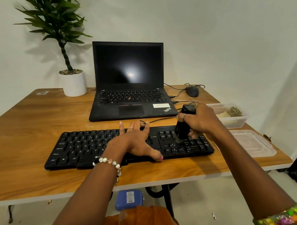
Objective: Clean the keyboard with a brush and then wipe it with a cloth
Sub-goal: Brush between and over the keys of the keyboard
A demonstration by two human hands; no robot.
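Head view: the keyboard point(95, 149) lies flat on the table point(21, 131), near the front edge and roughly parallel to it, with a narrow strip of bare wood left before the drop. It is steadied by the left hand point(135, 143), which is spread flat across the middle keys, fingers straight and the thumb reaching the near edge; this is judged to stop it sliding under the strokes. The brush point(184, 124) is gripped in the right hand point(201, 121), fingers wrapped round its black body, held steeply with the bristle end down on the keys at the right end. The brushing step is judged to be under way, with the left half not yet covered.

Room to the right is tight: a tub point(239, 120) stands just beyond that end and a lid point(252, 143) lies beside the near corner. Behind, a laptop point(130, 88) sits close. Leftward the wood is open. No cloth can be made out with certainty.
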